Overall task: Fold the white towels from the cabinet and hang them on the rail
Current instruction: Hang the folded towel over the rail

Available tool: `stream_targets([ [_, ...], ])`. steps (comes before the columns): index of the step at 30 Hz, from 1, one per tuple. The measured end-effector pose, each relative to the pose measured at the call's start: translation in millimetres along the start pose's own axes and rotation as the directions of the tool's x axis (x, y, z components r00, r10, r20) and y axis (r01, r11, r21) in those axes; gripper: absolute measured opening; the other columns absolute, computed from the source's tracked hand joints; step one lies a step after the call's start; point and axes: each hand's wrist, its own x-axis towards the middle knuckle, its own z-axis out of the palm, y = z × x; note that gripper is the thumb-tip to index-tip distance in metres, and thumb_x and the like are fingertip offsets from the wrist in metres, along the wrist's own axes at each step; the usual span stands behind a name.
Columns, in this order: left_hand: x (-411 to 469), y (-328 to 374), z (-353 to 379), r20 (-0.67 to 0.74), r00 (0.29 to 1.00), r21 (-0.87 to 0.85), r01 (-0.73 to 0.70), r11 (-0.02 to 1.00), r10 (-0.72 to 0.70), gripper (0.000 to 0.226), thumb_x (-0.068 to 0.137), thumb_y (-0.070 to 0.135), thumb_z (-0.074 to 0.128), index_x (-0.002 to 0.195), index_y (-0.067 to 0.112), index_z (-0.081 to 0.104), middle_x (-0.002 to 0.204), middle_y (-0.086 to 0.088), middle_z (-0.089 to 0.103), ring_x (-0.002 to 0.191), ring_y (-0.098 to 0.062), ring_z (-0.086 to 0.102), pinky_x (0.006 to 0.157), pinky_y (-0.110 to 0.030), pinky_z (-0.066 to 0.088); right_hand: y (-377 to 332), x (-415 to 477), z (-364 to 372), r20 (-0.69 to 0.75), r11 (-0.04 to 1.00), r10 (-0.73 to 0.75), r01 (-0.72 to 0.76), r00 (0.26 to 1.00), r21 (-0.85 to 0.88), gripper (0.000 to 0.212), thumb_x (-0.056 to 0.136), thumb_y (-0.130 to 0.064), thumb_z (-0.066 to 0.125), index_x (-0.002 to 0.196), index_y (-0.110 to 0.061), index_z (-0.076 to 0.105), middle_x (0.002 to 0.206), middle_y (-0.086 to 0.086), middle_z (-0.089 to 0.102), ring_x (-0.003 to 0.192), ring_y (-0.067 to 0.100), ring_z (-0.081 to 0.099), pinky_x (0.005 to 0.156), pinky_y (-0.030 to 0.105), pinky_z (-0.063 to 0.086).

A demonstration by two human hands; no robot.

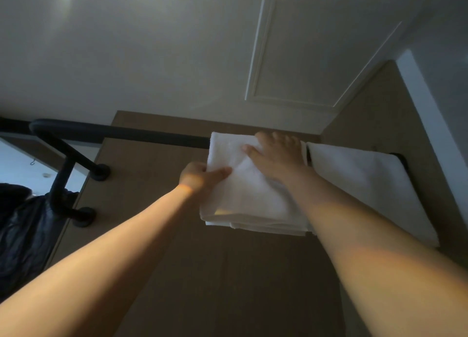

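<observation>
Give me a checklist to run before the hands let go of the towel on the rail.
1. Folded white towel draped over black metal rail: ok.
2. Left hand grips its left edge: ok.
3. Right hand flat on its top by the rail: ok.
4. Apart from second white towel on the right: ok.
5. Bottom layers aligned: not ok, they stagger.
6. Length hanging behind the rail: cannot tell.

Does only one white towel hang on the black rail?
No, the rail carries two: the towel that the left hand grips and a second towel to its right.
</observation>
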Motion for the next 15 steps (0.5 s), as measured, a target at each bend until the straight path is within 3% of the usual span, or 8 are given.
stream_targets([
  [6, -1.1, 0.9, 3.1, -0.005, 1.0, -0.003, 0.009, 1.0, -0.009, 0.036, 0.083, 0.04, 0.073, 0.101, 0.009, 0.069, 0.094, -0.006, 0.07, 0.085, -0.024, 0.067, 0.077, -0.032, 0.053, 6.5, 3.2, 1.0, -0.001, 1.0, -0.024, 0.024, 1.0, 0.014, 0.061, 0.095, -0.067, 0.026, 0.136, -0.025, 0.042, 0.144, 0.012, 0.044, 0.133, 0.033, 0.038, 0.11, 0.046, 0.025],
  [11, 1.3, 4.7, 11.3, 0.022, 1.0, 0.007, -0.004, 1.0, 0.004, 0.029, 0.083, 0.041, 0.073, 0.091, 0.014, 0.066, 0.082, 0.001, 0.066, 0.072, -0.014, 0.063, 0.056, -0.022, 0.047, 20.8, 4.1, 1.5, -0.031, 0.999, -0.027, 0.028, 0.999, 0.036, 0.063, 0.093, -0.068, 0.027, 0.134, -0.024, 0.045, 0.141, 0.007, 0.048, 0.131, 0.029, 0.041, 0.11, 0.044, 0.027],
  [15, 1.7, 1.7, 17.3, 0.021, 1.0, -0.023, -0.003, 1.0, 0.004, 0.026, 0.082, 0.041, 0.073, 0.086, 0.016, 0.066, 0.083, 0.001, 0.068, 0.074, -0.014, 0.065, 0.057, -0.022, 0.048, 28.6, 1.7, 1.4, -0.046, 0.998, -0.046, 0.048, 0.998, 0.046, 0.062, 0.094, -0.066, 0.029, 0.132, -0.02, 0.047, 0.138, 0.009, 0.051, 0.129, 0.029, 0.043, 0.108, 0.041, 0.029],
])
